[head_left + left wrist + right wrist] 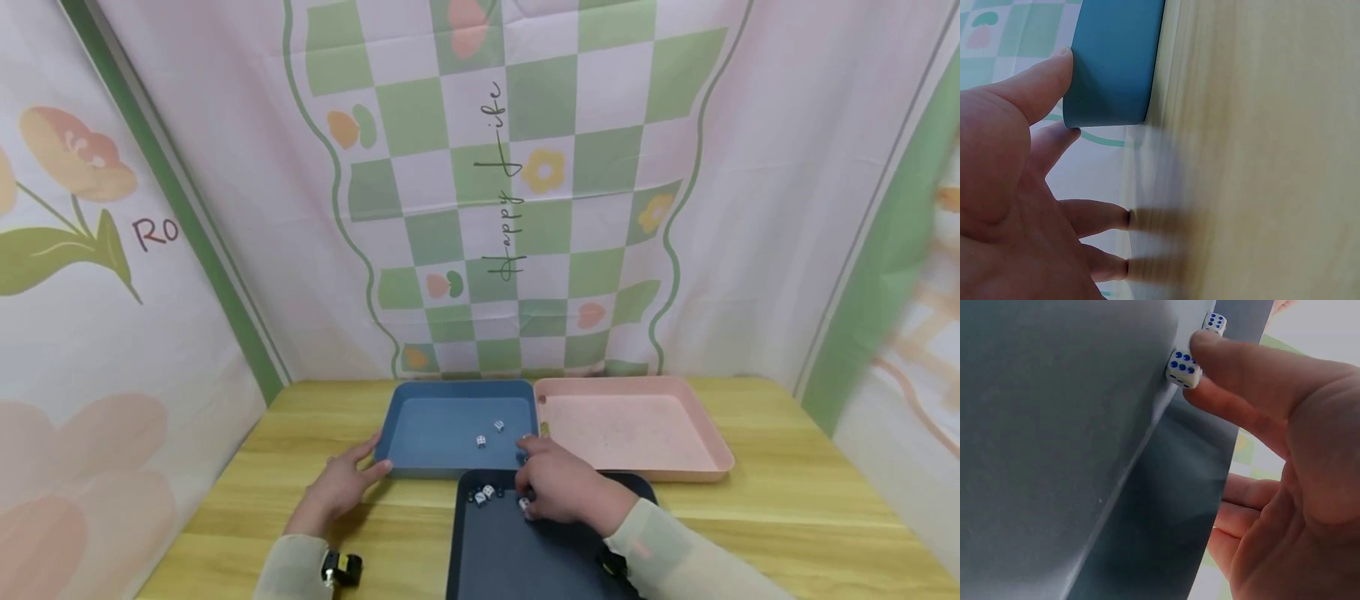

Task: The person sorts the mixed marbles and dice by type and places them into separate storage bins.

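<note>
My right hand (558, 483) reaches over the dark tray (495, 558). Its thumb and index finger pinch a white die (1183, 370) with blue dots, low against the tray's inner wall. Another white die (1215, 322) shows just beyond the thumb. My left hand (341, 492) rests at the near left corner of the blue tray (435, 472), thumb and index fingertip touching its rim and the other fingers extended. Two white dice, one nearer (481, 442) and one farther (498, 426), lie inside the blue tray.
A pink tray (637, 433) stands right of the blue one, with a small brown piece (542, 400) and a yellow-green piece (545, 428) along its left wall. White dice (481, 498) and small dark pieces (500, 492) sit in the dark tray's far left corner. A patterned curtain (480, 208) hangs behind the wooden table (405, 533).
</note>
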Available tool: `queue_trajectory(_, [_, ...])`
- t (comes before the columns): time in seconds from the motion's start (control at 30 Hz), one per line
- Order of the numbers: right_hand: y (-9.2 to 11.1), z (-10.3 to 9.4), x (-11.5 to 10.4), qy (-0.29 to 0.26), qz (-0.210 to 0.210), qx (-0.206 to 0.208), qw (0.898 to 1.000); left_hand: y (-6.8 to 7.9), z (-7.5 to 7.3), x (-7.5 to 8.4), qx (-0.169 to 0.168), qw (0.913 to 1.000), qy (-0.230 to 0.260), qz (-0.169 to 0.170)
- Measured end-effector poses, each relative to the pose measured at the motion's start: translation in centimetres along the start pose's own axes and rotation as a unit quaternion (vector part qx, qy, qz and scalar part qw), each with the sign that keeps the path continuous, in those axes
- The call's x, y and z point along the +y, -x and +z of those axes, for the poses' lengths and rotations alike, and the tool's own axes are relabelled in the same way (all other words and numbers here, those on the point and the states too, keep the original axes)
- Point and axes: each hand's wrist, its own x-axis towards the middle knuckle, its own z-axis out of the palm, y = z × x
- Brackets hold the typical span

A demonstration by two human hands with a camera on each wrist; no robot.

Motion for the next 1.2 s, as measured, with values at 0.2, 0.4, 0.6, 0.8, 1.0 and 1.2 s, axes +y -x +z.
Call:
queue_trajectory(0.2, [0.03,0.22,-0.05,0.008,-0.009,-0.002,1.000,0.03,0.07,-0.15,-0.001,1.0000,0.002,-0.006])
queue_trajectory(0.4, [-0.01,0.26,-0.13,0.000,-0.012,-0.010,1.000,0.22,0.02,0.02,-0.001,1.0000,0.008,-0.004])
queue_trajectory(0.6, [-0.10,0.15,-0.16,-0.004,-0.011,-0.014,1.000,0.18,-0.03,0.01,0.000,1.0000,0.005,-0.005])
queue_trajectory(0.8, [-0.10,0.07,-0.29,-0.002,-0.013,-0.015,1.000,0.03,0.01,-0.21,0.001,1.0000,-0.002,-0.009])
queue_trajectory(1.0, [-0.02,0.03,-0.46,-0.006,-0.010,-0.011,1.000,0.00,0.14,-0.34,-0.002,1.0000,-0.001,-0.008])
queue_trajectory(1.2, [-0.05,-0.17,-0.58,-0.008,-0.027,-0.013,1.000,0.11,0.00,0.03,0.000,1.0000,-0.001,-0.008])
